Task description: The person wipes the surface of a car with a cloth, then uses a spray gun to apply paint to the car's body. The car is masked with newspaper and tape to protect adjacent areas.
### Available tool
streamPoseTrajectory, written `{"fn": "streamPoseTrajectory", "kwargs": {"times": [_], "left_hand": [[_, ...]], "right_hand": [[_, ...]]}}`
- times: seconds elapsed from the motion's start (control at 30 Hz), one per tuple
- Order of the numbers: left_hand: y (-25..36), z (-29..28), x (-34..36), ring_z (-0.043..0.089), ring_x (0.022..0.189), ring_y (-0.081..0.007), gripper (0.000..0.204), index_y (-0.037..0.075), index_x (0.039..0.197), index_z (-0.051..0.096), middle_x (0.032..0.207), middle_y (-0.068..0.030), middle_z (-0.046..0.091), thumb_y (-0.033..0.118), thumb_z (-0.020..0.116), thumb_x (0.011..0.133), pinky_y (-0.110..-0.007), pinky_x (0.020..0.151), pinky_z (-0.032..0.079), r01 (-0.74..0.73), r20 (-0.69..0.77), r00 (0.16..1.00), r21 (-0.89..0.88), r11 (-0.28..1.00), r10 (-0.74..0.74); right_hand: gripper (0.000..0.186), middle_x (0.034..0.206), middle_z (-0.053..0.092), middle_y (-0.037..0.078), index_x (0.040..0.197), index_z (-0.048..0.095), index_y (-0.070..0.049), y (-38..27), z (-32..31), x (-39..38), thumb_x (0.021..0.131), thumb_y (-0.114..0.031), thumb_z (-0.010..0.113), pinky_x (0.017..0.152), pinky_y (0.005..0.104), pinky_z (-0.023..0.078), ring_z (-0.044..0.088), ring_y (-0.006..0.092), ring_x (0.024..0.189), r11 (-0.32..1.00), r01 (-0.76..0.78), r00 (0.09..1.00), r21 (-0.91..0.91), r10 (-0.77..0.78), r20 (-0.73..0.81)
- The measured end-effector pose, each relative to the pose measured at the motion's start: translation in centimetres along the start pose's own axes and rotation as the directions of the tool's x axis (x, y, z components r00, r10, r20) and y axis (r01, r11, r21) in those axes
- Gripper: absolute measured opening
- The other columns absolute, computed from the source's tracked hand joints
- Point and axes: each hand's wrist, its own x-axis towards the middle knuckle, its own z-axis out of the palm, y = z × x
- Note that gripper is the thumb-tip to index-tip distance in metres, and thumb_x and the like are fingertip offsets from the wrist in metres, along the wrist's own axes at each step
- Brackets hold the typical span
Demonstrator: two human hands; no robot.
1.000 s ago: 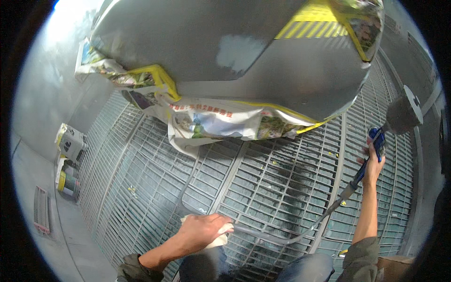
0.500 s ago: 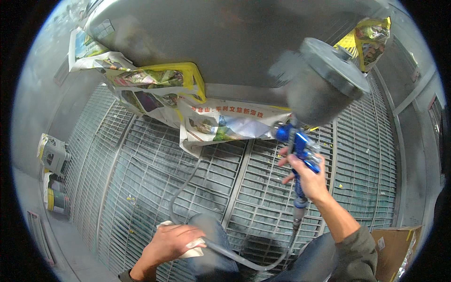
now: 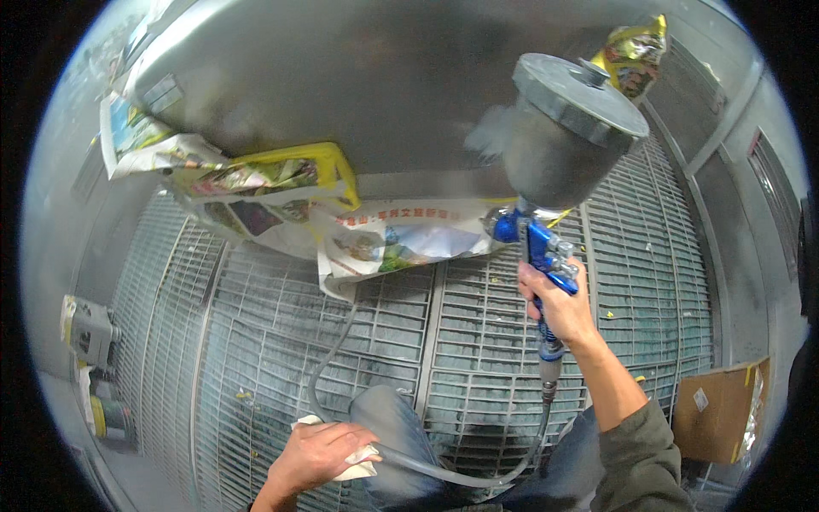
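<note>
A blue spray gun [image 3: 537, 247] with a large grey paint cup [image 3: 563, 145] on top is in my right hand [image 3: 559, 303], whose fingers wrap round its grip and trigger. Its nozzle points left, near the lower edge of a broad grey panel [image 3: 358, 85]. From the grip's foot a grey air hose [image 3: 444, 474] loops down across my lap. My left hand [image 3: 317, 456] is closed on that hose over my knee, with a crumpled whitish cloth or paper [image 3: 362, 468] also in it. Printed masking sheets [image 3: 409, 243] hang along the panel's lower edge.
Metal floor grating [image 3: 256, 324] lies below. A cardboard box [image 3: 712, 410] stands at the right, beside my sleeve. Along the left wall are a grey jug-like container [image 3: 90, 331] and a bucket [image 3: 111, 418]. More wrapping [image 3: 638, 58] hangs at the far right.
My right fingers, earlier partly stretched out, are now curled round the grip and trigger. The spray gun stands a little more upright. The whole view has shifted slightly.
</note>
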Motion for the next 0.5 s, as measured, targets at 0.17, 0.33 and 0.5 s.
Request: {"fn": "streamPoseTrajectory", "kwargs": {"times": [0.17,0.33,0.5], "left_hand": [[-0.5,0.9,0.8,0.067,0.064,-0.0131,0.024,0.013,0.088,0.070,0.084,0.0040,0.069,0.034,0.079,0.080,-0.027,0.051,0.051,-0.060,0.064,0.996,-0.008,0.998,0.060],[-0.6,0.4,1.0,0.068,0.067,-0.0129,0.024,0.015,0.093,0.072,0.085,0.0048,0.069,0.033,0.080,0.079,-0.025,0.054,0.052,-0.051,0.003,0.999,0.008,0.999,0.051],[-0.1,-0.3,-0.3,0.068,0.067,-0.0137,0.024,0.017,0.093,0.072,0.085,0.0051,0.070,0.034,0.080,0.078,-0.026,0.055,0.053,-0.028,0.028,0.999,0.011,1.000,0.028]], "right_hand": [[0.012,0.071,0.058,0.001,0.095,0.061,-0.003,-0.9,-5.5,-1.8,0.093,-0.014,0.067,0.041,0.0227,0.040,0.052,0.0081,0.051,0.989,0.106,0.960,-0.106,-0.129,-0.247],[0.051,0.084,0.058,-0.001,0.141,0.051,-0.010,-1.5,-5.8,-2.3,0.093,-0.017,0.068,0.043,0.0191,0.038,0.048,0.0041,0.057,0.965,0.166,0.890,-0.205,-0.236,-0.390],[0.051,0.075,0.053,-0.005,0.139,0.052,-0.012,-2.6,-1.2,-2.4,0.092,-0.021,0.070,0.047,0.0205,0.042,0.048,0.0035,0.056,0.994,0.076,0.996,-0.078,-0.079,-0.036]]}}
